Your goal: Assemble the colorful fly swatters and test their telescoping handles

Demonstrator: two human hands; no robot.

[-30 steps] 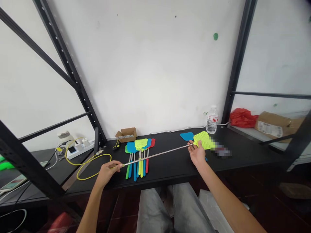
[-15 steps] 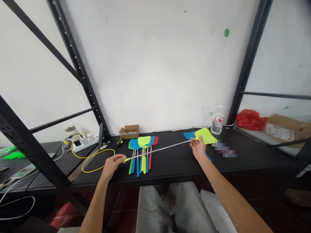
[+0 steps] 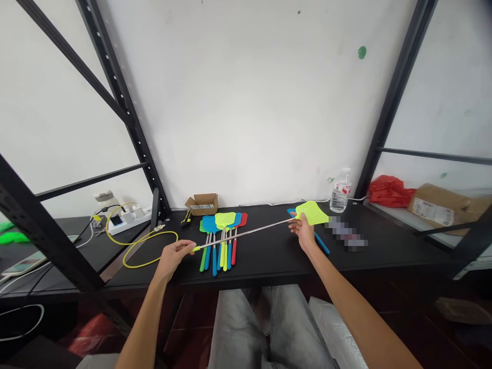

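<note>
Yellow-green mesh-headed plastic swatter w/ thin metal shaft (image 3: 253, 231) still spans both hands above black counter (image 3: 269, 259); fingers of L hand (image 3: 171, 259) pinch handle, R hand (image 3: 303, 232) grips neck, now hiding more of blue plastic swatter (image 3: 322, 243); handling's prob. ongoing.

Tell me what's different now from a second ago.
The right hand has moved left, toward the left hand, bringing along the head of the yellow-green swatter, which looks shorter between them. Both hands kept their hold. The bunch of swatters and water bottle stayed put.
</note>
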